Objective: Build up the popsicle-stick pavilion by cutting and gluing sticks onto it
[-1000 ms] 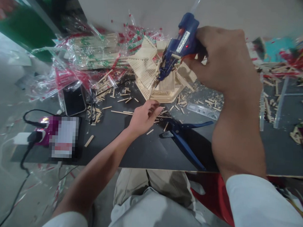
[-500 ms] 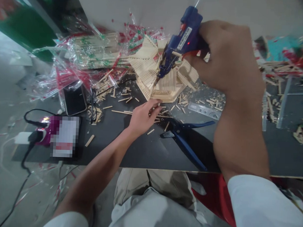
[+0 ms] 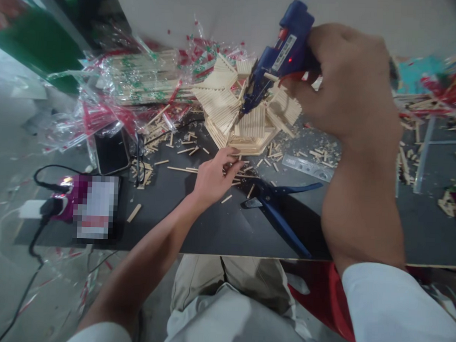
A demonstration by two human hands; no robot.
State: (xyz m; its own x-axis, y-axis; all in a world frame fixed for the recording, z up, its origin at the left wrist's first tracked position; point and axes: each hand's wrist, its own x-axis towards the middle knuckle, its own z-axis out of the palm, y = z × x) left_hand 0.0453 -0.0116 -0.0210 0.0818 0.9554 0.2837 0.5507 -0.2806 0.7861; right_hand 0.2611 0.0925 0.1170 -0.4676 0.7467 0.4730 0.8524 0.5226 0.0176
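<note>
My right hand (image 3: 338, 77) is wrapped round a blue hot glue gun (image 3: 267, 62), a finger at its red trigger. The gun's dark nozzle tilts down to the left over a model of glued wooden sticks (image 3: 251, 123). Stick-built panels rise around the model's layered, angular base; the gun hides part of them. At the base's near edge, my left hand (image 3: 216, 174) has its fingers curled in toward the thumb. Whatever is between those fingertips is too small to make out. Blue-handled cutters (image 3: 280, 217) lie beside it on the dark table (image 3: 214, 235).
Plastic-wrapped stick bundles (image 3: 141, 75) fill the back left. A clear ruler (image 3: 308, 167) and cut stick pieces (image 3: 275, 153) lie right of the model. At left are a dark phone (image 3: 112, 149), glasses (image 3: 139, 160), another phone (image 3: 95, 206) and a purple power socket (image 3: 72, 200) with cords.
My right hand has moved the glue gun slightly up and to the right, so its nozzle sits a little higher over the model. My left hand has barely moved.
</note>
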